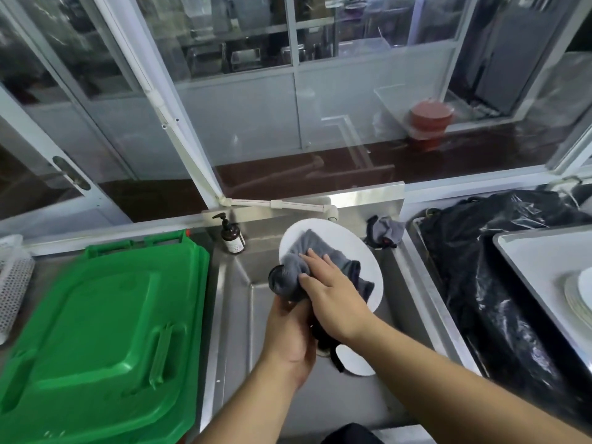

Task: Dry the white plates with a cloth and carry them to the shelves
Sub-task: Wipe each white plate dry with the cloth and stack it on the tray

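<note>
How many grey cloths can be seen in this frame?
2. One grey cloth is pressed on the white plate by the right hand; a second cloth lies bunched at the sink's back right corner.

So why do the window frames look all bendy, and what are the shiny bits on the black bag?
Head view: the wide-angle lens bows the window frames toward the edges; the black bag shows white glare streaks; the glass reflects the room, so things behind look hazy; the white plate and right hand stay fairly sharp.
</note>
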`<state>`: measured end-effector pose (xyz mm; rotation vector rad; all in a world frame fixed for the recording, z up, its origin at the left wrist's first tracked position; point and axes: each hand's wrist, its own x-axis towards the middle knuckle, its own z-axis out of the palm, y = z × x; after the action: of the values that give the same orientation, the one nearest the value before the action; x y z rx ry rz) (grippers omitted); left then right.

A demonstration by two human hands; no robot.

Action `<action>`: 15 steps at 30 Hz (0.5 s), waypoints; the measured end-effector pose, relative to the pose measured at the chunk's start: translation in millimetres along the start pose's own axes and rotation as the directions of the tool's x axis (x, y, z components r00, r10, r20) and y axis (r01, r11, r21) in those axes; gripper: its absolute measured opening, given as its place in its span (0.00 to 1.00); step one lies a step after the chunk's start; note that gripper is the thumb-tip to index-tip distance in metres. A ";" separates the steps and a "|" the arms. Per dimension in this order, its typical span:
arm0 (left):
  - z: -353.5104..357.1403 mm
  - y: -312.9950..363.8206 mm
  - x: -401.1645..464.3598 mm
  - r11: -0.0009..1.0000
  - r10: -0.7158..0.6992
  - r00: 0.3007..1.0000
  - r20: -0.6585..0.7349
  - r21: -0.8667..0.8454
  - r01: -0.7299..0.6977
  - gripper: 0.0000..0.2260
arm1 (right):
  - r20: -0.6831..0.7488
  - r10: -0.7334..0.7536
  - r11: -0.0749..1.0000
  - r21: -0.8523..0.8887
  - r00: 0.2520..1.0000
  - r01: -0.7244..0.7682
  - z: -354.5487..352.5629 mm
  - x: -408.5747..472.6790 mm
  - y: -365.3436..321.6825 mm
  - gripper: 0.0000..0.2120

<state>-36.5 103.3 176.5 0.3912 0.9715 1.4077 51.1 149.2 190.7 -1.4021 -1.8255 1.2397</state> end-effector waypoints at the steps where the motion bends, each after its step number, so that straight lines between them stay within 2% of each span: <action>1: -1.0 0.8 -0.8 1.000 -0.007 1.000 0.003 0.017 0.007 0.23 | 0.020 -0.043 0.999 -0.023 0.999 0.044 -2.1 2.5 -0.8 0.24; 4: -6.0 3.8 -2.9 0.996 -0.033 0.999 0.015 0.086 0.031 0.23 | 0.057 -0.165 0.981 -0.099 0.985 0.170 -13.5 16.4 0.4 0.25; 8: -7.4 10.8 -11.4 0.996 -0.044 0.997 0.060 0.076 0.040 0.27 | -0.010 -0.236 0.953 -0.199 0.972 0.230 -30.6 42.1 5.4 0.27; 13: -5.4 16.0 -13.6 0.999 0.009 0.998 0.065 0.045 -0.012 0.27 | -0.183 -0.174 0.932 -0.346 0.967 0.102 -49.0 67.8 14.2 0.27; 15: -6.7 18.8 -12.0 0.998 0.026 0.999 0.044 0.050 -0.028 0.28 | -0.245 -0.076 0.948 -0.319 0.967 -0.006 -56.1 71.8 18.3 0.25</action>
<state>-52.2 93.4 190.6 0.4722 0.9708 1.3953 82.3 236.8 190.6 -1.6063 -1.9146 0.7260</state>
